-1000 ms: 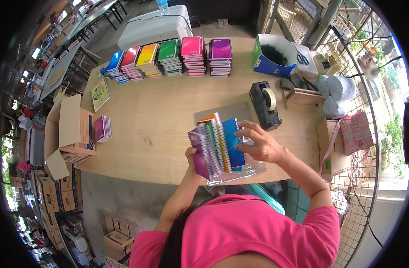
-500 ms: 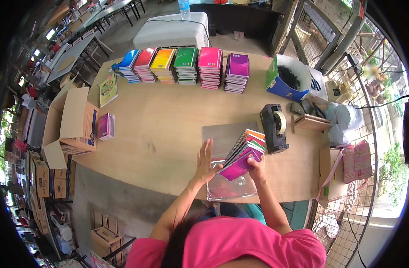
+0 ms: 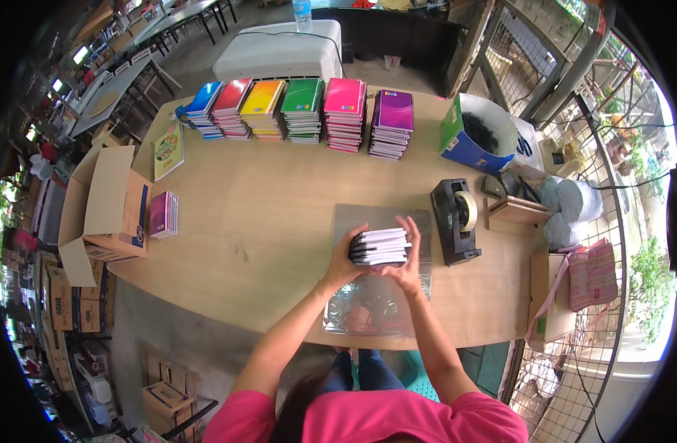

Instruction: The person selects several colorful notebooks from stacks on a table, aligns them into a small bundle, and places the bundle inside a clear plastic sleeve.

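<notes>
Between my two hands stands a stack of spiral notebooks [image 3: 381, 246], turned so that its white page edges face up. My left hand [image 3: 346, 258] wraps the left side, where dark spiral binding shows. On the right side my right hand [image 3: 408, 258] grips the stack, thumb and fingers around it. Beneath them a clear plastic sheet or bag [image 3: 375, 310] lies flat on the table, reaching its near edge. A black tape dispenser [image 3: 455, 221] with a roll of tape stands to the right of my hands.
Notebook piles in blue, red, yellow, green, pink and purple [image 3: 391, 111] line the far edge. At the left are an open carton [image 3: 106, 199], small purple notebooks [image 3: 163, 214] and a thin yellow-green book [image 3: 169, 151]. A blue-green box [image 3: 477, 131] of black items stands far right.
The fanned notebooks, held by my right hand, have been squared up and turned with page edges upward. My left hand, earlier spread beside them, has closed on the stack.
</notes>
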Available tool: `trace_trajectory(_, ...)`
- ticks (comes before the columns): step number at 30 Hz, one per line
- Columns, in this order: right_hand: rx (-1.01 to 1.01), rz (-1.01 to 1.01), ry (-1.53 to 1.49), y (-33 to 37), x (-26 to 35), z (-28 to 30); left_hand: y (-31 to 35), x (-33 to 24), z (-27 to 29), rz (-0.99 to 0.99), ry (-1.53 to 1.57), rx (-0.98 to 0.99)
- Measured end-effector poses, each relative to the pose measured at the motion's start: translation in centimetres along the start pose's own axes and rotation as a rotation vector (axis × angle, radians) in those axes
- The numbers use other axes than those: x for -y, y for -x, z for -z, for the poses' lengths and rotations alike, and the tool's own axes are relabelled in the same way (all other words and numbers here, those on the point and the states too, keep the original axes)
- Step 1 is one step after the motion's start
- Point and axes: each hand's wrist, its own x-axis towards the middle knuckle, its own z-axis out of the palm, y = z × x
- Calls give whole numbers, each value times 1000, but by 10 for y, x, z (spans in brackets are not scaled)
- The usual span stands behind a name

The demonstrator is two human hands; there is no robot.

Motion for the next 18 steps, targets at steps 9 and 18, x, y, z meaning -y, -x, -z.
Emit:
trace_trajectory(9,21,-64,4,14,-23,-14,10,-4,1,-98,45,-114)
trace_trajectory(18,-24,-123,-16,17,-33,-14,0,0,-1,-66,-72,-111)
